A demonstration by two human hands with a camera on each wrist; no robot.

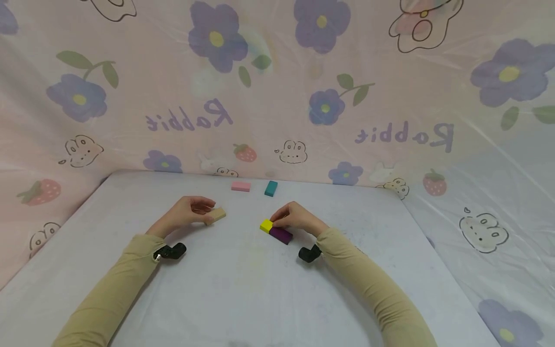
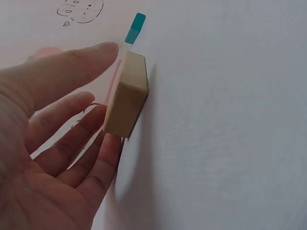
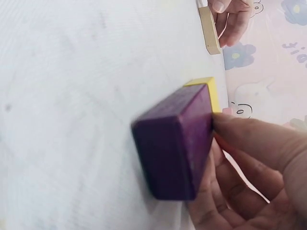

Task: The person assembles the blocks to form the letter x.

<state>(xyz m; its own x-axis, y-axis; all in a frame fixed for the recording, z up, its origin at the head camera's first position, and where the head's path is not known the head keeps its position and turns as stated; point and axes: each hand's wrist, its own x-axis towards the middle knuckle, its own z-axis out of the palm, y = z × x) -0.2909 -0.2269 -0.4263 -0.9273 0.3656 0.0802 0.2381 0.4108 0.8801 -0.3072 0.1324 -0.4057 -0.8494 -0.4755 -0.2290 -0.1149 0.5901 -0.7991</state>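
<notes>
My left hand is by a plain wooden block on the white table. In the left wrist view its thumb lies over the block's upper side, and the other fingers spread loosely beyond it. With thumb and fingertips, my right hand pinches a yellow block that stands end to end with a purple block. Seen from the right wrist, the purple block covers most of the yellow one, and the far fingertips are partly hidden.
Farther back on the table lie a pink block and a teal block. A patterned cloth with flowers and rabbits hangs behind and at both sides. Black wrist cameras sit at both cuffs.
</notes>
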